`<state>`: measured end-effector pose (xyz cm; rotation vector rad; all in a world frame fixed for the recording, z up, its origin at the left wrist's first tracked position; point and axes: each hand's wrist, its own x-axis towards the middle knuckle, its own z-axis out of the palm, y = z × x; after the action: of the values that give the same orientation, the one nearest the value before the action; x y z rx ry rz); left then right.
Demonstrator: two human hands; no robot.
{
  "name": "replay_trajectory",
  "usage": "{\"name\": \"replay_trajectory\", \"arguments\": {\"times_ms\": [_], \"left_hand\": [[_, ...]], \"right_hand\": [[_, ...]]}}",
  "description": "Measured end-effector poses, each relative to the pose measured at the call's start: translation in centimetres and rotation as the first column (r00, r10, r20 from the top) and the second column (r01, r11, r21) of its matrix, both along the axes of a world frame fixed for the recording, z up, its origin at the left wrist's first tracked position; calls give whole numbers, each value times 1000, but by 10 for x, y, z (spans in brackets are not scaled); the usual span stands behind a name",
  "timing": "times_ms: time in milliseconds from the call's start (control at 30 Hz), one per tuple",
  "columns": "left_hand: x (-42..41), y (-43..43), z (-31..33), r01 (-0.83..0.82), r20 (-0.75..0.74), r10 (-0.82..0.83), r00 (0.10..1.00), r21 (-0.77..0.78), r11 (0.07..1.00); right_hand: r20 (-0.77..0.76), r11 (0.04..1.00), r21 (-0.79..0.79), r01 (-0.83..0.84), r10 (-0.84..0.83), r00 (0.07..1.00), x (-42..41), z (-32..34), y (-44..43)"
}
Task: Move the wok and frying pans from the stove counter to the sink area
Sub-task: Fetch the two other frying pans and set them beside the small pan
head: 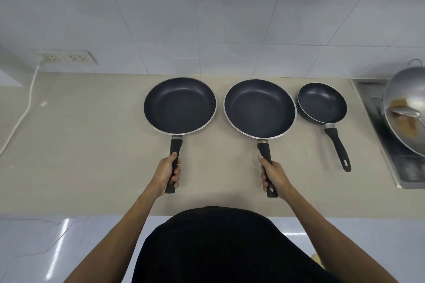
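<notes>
Three dark non-stick frying pans lie in a row on the beige counter (80, 145), handles pointing toward me. My left hand (166, 171) is closed around the black handle of the left frying pan (180, 105). My right hand (273, 174) grips the handle of the middle frying pan (259, 109), the largest. A small frying pan (322, 103) sits untouched to the right, its handle angled to the lower right. At the far right edge a metal wok (404, 108) with brown residue and a metal spatula inside rests on the stove (395, 167).
White tiled wall runs behind the counter. Two wall sockets (66, 57) sit at the back left, with a white cable (23, 117) trailing down across the counter's left side. The counter's front edge is close to my body; glossy floor shows below.
</notes>
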<state>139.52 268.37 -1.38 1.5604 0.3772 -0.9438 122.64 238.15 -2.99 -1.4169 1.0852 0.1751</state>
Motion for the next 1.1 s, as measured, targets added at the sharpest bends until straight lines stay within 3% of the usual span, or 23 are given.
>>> {"name": "replay_trajectory", "arguments": {"times_ms": [200,400,833,967,1100], "left_hand": [[-3,2,-10,58,130,-69,989,93,994],[-7,11,-21,71,158,-98,983,169,983],[-11,21,-26,185,210,-237,949,238,953],[-7,25,-23,283,314,-402,860,361,888],[-3,29,-18,386,363,-524,771,390,836]], "right_hand": [[-55,995,-97,-38,33,998,-3,-3,5],[-84,976,-212,-52,35,996,-3,-4,10],[-194,949,-296,-114,57,979,-16,3,23],[-272,902,-364,-234,137,952,-18,11,26],[-369,825,-433,-364,206,906,-20,18,29]]}}
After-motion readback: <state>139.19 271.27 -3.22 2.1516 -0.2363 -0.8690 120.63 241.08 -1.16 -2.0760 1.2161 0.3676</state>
